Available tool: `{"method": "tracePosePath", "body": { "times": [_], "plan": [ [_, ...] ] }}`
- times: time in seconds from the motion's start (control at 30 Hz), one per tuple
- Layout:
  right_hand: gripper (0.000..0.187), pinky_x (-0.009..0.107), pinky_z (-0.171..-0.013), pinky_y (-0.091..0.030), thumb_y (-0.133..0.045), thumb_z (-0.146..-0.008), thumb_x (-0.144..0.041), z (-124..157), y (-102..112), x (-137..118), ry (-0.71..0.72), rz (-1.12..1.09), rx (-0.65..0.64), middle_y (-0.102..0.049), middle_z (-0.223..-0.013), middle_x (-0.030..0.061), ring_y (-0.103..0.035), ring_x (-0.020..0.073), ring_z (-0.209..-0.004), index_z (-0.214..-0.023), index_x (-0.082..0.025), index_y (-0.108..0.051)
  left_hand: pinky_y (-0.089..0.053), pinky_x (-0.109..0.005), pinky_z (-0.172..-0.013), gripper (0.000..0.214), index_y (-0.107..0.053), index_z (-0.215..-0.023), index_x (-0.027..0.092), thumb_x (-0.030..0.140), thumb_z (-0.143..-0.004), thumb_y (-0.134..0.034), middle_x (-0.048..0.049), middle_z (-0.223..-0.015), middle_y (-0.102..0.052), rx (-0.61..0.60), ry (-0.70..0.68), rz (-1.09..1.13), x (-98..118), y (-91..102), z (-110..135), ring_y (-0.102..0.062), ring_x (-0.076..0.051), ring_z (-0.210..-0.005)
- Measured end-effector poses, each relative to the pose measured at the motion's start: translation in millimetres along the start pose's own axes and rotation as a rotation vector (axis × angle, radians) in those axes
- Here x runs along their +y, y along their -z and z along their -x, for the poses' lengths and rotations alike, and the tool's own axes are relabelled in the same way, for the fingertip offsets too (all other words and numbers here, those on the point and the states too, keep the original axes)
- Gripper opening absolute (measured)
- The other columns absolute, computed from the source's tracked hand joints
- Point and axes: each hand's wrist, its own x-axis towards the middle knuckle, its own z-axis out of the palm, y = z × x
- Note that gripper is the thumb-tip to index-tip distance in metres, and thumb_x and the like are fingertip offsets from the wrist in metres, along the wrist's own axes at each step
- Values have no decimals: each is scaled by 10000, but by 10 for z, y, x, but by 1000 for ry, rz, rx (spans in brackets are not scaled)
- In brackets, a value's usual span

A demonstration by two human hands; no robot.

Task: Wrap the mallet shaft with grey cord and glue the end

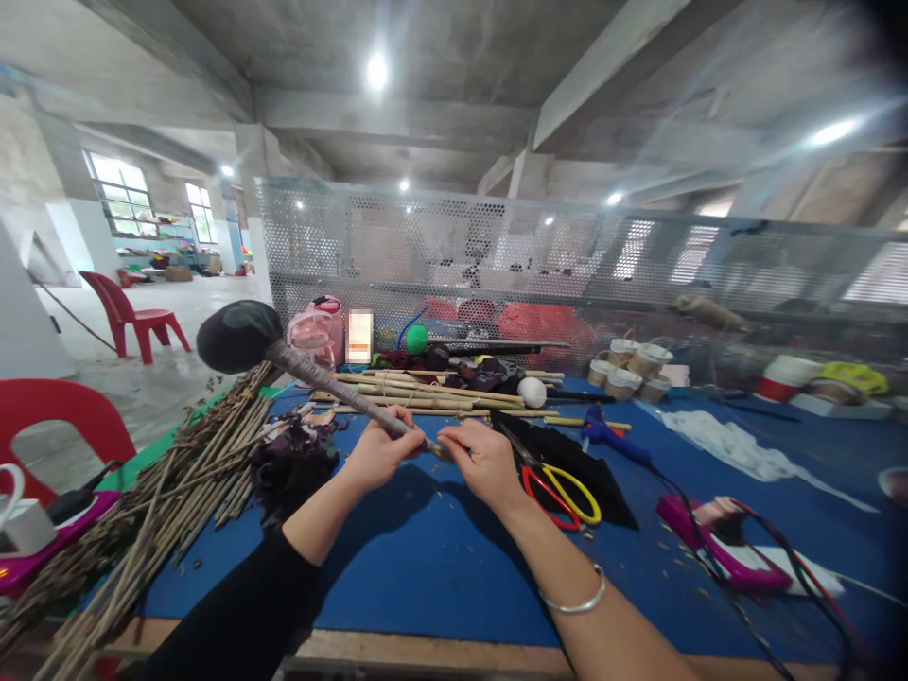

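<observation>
The left hand (383, 456) closes its fingers around the lower part of the grey wrapped stick (333, 390). The right hand (489, 463) pinches the stick's lower end between thumb and fingers. The stick is held at a slant above the blue work surface (440, 577); its upper end, at the left, carries a rounded black head (239, 337).

The scissors (567, 492), with one red and one yellow handle loop, lie on a black cloth (602, 468) beside the right hand. A dark fabric pile (294, 468) lies left of the left hand, next to dry stems (191, 454).
</observation>
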Motion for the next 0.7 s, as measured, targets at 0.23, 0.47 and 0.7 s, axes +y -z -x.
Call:
{"method": "tracePosePath", "body": {
  "times": [0.23, 0.47, 0.7],
  "plan": [
    [222, 262, -682, -460, -547, -812, -320, -49, -82, 200, -226, -325, -97, -701, -754, 32, -610, 162, -699, -799, -173, -713, -451, -196, -520, 363, -391, -781, 195, 310, -663, -715, 31, -676, -604, -89, 55, 278, 66, 37, 21, -581, -92, -562],
    [267, 255, -676, -449, -483, -865, -306, 47, -238, -20, -156, -270, -298, -719, -804, 22, -621, 162, -716, -859, -191, -724, -497, -229, -625, 420, -405, -827, 198, 339, -632, -750, 36, -735, -608, 126, 47, 329, 21, 68, -30, -640, -123, -701],
    [250, 264, -665, -429, -470, -882, -274, 30, -77, -76, -23, 3, 18, -677, -760, 62, -604, 174, -720, -867, -212, -712, -446, -201, -511, 375, -392, -768, 194, 338, -642, -715, 63, -601, -542, 126, 28, 118, 5, 53, -52, -608, -120, -585]
  ]
}}
